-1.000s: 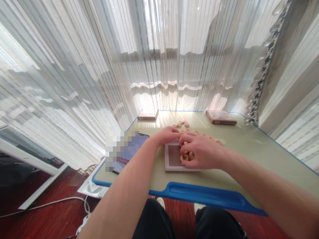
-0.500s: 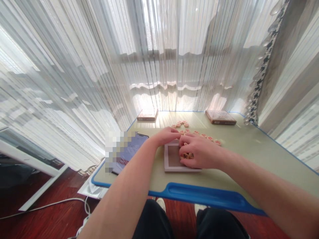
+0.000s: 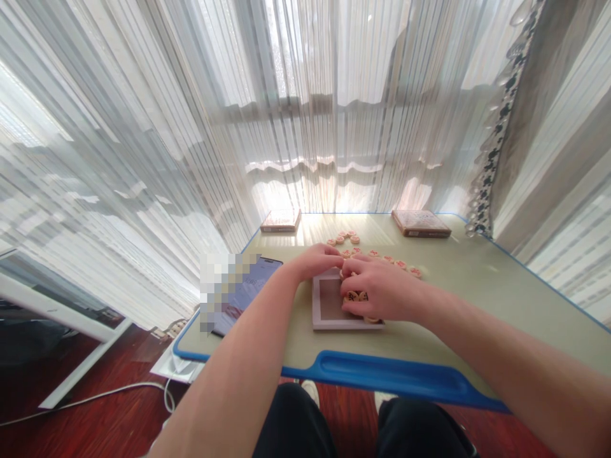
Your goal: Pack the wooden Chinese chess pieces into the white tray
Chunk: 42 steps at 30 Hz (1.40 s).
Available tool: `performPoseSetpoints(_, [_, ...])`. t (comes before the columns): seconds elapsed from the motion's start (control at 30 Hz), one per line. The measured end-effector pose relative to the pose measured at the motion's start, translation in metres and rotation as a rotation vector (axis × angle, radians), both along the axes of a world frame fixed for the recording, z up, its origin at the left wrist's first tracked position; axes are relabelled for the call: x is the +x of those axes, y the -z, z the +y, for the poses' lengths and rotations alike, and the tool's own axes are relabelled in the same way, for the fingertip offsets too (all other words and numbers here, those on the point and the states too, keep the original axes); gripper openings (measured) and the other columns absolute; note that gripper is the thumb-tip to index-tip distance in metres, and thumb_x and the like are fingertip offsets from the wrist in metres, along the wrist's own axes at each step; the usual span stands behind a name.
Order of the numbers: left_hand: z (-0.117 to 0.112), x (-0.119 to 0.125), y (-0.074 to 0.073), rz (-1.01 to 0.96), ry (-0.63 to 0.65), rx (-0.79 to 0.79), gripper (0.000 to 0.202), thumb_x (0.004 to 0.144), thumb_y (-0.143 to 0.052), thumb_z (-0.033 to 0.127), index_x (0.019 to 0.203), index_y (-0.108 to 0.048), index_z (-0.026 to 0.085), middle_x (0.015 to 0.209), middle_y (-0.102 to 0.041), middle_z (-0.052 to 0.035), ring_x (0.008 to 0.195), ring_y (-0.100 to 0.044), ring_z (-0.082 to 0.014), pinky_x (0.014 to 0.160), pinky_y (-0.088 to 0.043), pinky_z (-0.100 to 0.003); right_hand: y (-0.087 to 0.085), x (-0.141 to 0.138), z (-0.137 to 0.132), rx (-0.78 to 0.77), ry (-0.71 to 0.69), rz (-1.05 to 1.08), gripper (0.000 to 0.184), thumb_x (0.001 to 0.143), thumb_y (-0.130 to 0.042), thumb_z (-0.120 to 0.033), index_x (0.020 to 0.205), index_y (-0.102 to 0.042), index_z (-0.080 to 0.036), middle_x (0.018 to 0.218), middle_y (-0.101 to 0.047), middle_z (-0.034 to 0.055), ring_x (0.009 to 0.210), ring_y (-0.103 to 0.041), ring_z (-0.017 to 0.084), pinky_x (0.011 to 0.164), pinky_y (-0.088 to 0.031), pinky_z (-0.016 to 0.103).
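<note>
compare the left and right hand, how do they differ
The left hand sits at the top edge of the flat pale tray, while the right hand lies further in, over the round wooden xiangqi pieces. The left hand's fingers are curled; the right hand's spread over the pieces. Both hands are bare.

The right hand (image 3: 382, 292) is curving over round wooden Chinese chess pieces (image 3: 357, 296) on a shallow rectangular mauve-grey tray (image 3: 329, 326), while the left hand (image 3: 317, 262) is curling beside the tray's far edge, near a row of matching pieces (image 3: 387, 258).
</note>
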<state>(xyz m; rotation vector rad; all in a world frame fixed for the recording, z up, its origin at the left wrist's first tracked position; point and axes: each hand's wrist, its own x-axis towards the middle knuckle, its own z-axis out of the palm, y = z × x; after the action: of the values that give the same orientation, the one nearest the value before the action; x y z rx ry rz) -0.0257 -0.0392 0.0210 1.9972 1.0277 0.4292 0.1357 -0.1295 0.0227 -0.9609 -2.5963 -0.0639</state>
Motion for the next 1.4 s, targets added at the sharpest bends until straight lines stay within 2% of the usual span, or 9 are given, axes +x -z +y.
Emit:
performPoseSetpoints(0.2, [0.0,-0.001,-0.001,0.017,0.007,-0.02,0.02,0.062,-0.061,0.029,0.073,-0.068,0.015,0.077,-0.065,-0.0021,0.081,-0.058,-0.0188,0.072,-0.045,-0.027,-0.001,0.003,-0.002,-0.041,0.018,0.043,0.016,0.075,-0.061,-0.034,0.081,-0.069,-0.021,0.097,-0.06,0.0064,0.095,-0.052,0.022,0.082,-0.043,0.037])
performPoseSetpoints(0.37, [0.003,-0.002,0.001,-0.022,0.066,-0.037,0.019,0.063,-0.059,0.027,0.074,-0.069,0.015,0.08,-0.066,-0.0028,0.085,-0.058,-0.0196,0.076,-0.045,-0.029,-0.004,0.003,-0.004,-0.025,0.023,0.064,0.011,0.073,-0.059,-0.024,0.076,-0.069,-0.02,0.091,-0.061,0.0058,0.091,-0.053,0.02,0.081,-0.043,0.035])
performPoseSetpoints(0.47, [0.005,-0.003,0.002,-0.022,0.113,-0.055,0.021,0.063,-0.059,0.026,0.078,-0.068,0.016,0.087,-0.066,-0.003,0.091,-0.058,-0.0196,0.081,-0.044,-0.029,-0.007,0.004,-0.003,-0.02,0.072,0.046,0.014,0.075,-0.055,-0.022,0.077,-0.069,-0.02,0.087,-0.061,0.0056,0.087,-0.053,0.019,0.078,-0.043,0.034])
performPoseSetpoints(0.57, [0.002,-0.005,-0.002,0.041,0.155,-0.056,0.028,0.061,-0.063,0.028,0.087,-0.067,0.019,0.097,-0.063,-0.0025,0.097,-0.055,-0.0201,0.086,-0.042,-0.03,-0.009,0.006,-0.001,0.007,0.149,0.031,0.02,0.076,-0.051,-0.021,0.081,-0.071,-0.021,0.081,-0.061,0.0052,0.079,-0.053,0.018,0.074,-0.042,0.032])
performPoseSetpoints(0.7, [-0.002,-0.006,-0.008,0.164,0.181,0.03,0.043,0.057,-0.071,0.036,0.097,-0.065,0.024,0.111,-0.056,-0.0016,0.106,-0.048,-0.0221,0.093,-0.036,-0.032,-0.008,0.009,0.001,0.014,0.178,0.013,0.024,0.075,-0.049,-0.019,0.076,-0.073,-0.023,0.073,-0.062,0.0042,0.074,-0.053,0.017,0.071,-0.041,0.03])
performPoseSetpoints(0.93, [0.001,-0.007,-0.003,0.179,0.195,0.063,0.045,0.059,-0.07,0.041,0.1,-0.064,0.024,0.11,-0.055,-0.0016,0.104,-0.049,-0.0212,0.092,-0.036,-0.031,-0.006,0.009,0.003,-0.016,0.177,0.01,0.023,0.075,-0.05,-0.018,0.075,-0.073,-0.023,0.074,-0.063,0.004,0.076,-0.054,0.017,0.072,-0.042,0.029])
performPoseSetpoints(1.07, [0.0,-0.006,-0.004,0.17,0.2,0.069,0.043,0.059,-0.07,0.039,0.098,-0.065,0.024,0.11,-0.056,-0.0016,0.105,-0.048,-0.0216,0.093,-0.035,-0.031,-0.007,0.009,0.002,-0.01,0.174,0.016,0.023,0.075,-0.05,-0.018,0.073,-0.073,-0.022,0.073,-0.062,0.004,0.075,-0.055,0.016,0.072,-0.042,0.029])
performPoseSetpoints(1.3, [0.003,-0.006,-0.002,0.053,0.165,-0.108,0.026,0.065,-0.06,0.025,0.091,-0.064,0.02,0.102,-0.06,-0.0018,0.102,-0.052,-0.0191,0.089,-0.04,-0.029,-0.006,0.009,0.002,0.015,0.181,0.028,0.022,0.075,-0.05,-0.017,0.073,-0.071,-0.021,0.074,-0.062,0.0042,0.074,-0.054,0.016,0.07,-0.042,0.028])
performPoseSetpoints(1.4, [0.004,-0.005,0.0,0.061,0.163,-0.086,0.026,0.064,-0.06,0.025,0.089,-0.064,0.021,0.101,-0.06,-0.0013,0.1,-0.053,-0.0187,0.088,-0.041,-0.029,-0.006,0.009,0.003,0.01,0.175,0.025,0.022,0.076,-0.05,-0.019,0.076,-0.072,-0.021,0.074,-0.062,0.0044,0.076,-0.054,0.017,0.071,-0.042,0.029])
